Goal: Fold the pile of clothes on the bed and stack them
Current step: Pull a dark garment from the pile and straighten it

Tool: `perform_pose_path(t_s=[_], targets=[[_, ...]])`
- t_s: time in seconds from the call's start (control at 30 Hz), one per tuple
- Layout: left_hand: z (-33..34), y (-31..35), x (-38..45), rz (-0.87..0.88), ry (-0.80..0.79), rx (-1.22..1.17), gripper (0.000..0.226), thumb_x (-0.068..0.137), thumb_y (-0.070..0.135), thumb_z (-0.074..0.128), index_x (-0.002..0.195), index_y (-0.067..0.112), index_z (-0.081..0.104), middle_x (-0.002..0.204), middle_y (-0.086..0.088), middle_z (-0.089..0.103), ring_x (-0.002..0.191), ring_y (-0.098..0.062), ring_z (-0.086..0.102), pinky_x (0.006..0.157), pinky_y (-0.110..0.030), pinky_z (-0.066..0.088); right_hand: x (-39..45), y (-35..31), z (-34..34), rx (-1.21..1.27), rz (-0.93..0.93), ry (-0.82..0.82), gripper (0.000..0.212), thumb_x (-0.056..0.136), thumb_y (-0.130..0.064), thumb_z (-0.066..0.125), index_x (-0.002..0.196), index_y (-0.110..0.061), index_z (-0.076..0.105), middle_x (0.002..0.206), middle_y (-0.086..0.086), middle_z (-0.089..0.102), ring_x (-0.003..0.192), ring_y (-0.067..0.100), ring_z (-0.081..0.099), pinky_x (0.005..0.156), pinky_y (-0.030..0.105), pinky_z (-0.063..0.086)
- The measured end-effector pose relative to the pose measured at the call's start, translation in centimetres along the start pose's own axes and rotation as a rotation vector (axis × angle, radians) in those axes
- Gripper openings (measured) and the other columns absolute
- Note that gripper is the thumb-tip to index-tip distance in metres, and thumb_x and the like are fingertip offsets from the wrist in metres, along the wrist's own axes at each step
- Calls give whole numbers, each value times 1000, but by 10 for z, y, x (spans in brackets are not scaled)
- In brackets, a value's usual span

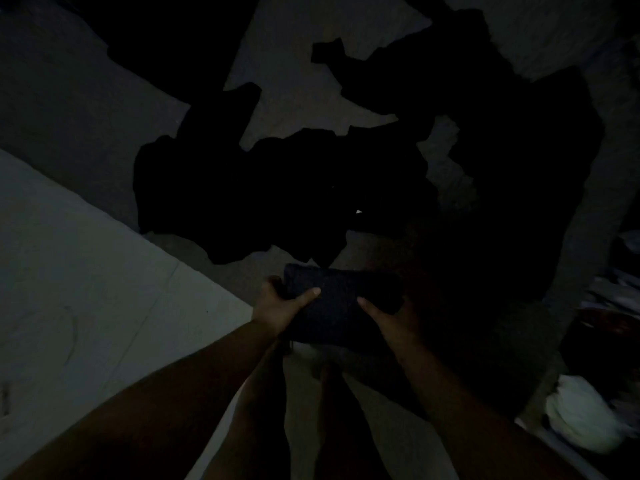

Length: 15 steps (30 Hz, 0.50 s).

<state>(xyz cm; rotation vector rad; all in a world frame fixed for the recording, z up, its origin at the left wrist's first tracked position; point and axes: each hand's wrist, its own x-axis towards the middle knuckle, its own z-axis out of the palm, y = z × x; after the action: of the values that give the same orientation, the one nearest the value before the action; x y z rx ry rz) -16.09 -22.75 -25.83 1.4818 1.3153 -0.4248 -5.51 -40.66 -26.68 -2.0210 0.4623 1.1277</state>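
Both forearms, rising from the lower frame to the left hand (pixel 277 306) and right hand (pixel 388 317), seem bare, sleeveless in the dim light.

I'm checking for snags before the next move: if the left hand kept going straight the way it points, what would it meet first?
Most likely the loose dark clothes just beyond the folded dark garment that the left hand grips; depth is unclear in this dim frame.

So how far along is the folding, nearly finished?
Not nearly. Done: one dark folded garment, compact and rectangular. In hand: the left hand and right hand both grip it above the bed. Left: dark clothes lie spread and unfolded beyond it. The picture is too dark to make out any finished stack.
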Motion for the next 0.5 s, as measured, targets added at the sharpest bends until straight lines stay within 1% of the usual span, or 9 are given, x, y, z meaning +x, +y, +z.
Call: perform_pose_path(t_s=[0.03, 0.07, 0.1, 0.13, 0.23, 0.27, 0.33, 0.4, 0.5], targets=[[-1, 5, 1, -53, -75, -77, 98, 50, 66, 79, 128, 14, 49, 129, -7, 56, 109, -24, 58, 93, -38, 51, 2, -1, 3, 29, 28, -75, 112, 42, -57, 86, 136, -10, 46, 136, 6, 52, 122, 26, 52, 103, 42, 44], [0, 11, -2, -87, -146, -111, 89, 58, 56, 80, 130, 14, 48, 131, -8, 55, 112, -25, 57, 97, -38, 48, 2, -1, 6, 64, 40, -131, 119, 33, -60, 86, 135, -10, 48, 136, 7, 53, 121, 27, 53, 102, 44, 44], [0, 15, -4, -89, -191, -103, 76, 69, 47, 77, 131, 14, 49, 132, -8, 55, 114, -25, 56, 99, -36, 46, 4, -1, 9, 108, 57, -160, 125, 26, -62, 86, 134, -10, 50, 135, 8, 54, 120, 28, 53, 101, 45, 45], [0, 19, -5, -55, -206, -55, 63, 78, 42, 72, 129, 12, 51, 129, -9, 57, 114, -25, 56, 96, -30, 45, -1, -8, 11, 134, 62, -157, 124, 26, -62, 87, 132, -9, 51, 134, 10, 55, 120, 28, 54, 101, 46, 46], [-14, 34, -15, 118, -112, 18, 42, 91, 37, 58, 123, 10, 55, 116, -7, 61, 107, -22, 58, 80, -20, 41, -20, -36, 17, 105, -39, -64, 87, 64, -37, 84, 136, -7, 46, 137, 9, 50, 123, 27, 50, 104, 41, 43], [-24, 40, -20, 164, -92, 0, 38, 93, 34, 55, 123, 10, 55, 112, -4, 61, 105, -20, 58, 78, -19, 40, -28, -45, 18, 64, -98, -11, 84, 69, -33, 82, 138, -7, 42, 138, 7, 48, 126, 26, 47, 106, 40, 41], [-51, 50, -29, 239, -57, -71, 32, 95, 31, 51, 120, 12, 56, 109, -2, 62, 103, -19, 59, 81, -23, 45, -46, -69, 19, 31, -249, 34, 86, 67, -29, 82, 139, -9, 39, 139, 8, 47, 128, 25, 46, 106, 43, 40], [-84, 58, -30, 288, -19, -136, 26, 96, 29, 49, 113, 13, 59, 103, -2, 64, 101, -21, 61, 81, -24, 48, -66, -99, 27, 61, -309, -44, 78, 72, -11, 79, 139, -10, 38, 137, 6, 48, 126, 22, 47, 103, 38, 42], [-146, 72, -27, 296, 25, -226, 16, 95, 26, 52, 103, 15, 59, 90, 7, 62, 93, -18, 61, 69, -10, 46, -95, -146, 59, 45, -376, -136, 84, 77, 1, 72, 146, -16, 26, 133, 1, 42, 121, 12, 41, 92, 23, 40]])
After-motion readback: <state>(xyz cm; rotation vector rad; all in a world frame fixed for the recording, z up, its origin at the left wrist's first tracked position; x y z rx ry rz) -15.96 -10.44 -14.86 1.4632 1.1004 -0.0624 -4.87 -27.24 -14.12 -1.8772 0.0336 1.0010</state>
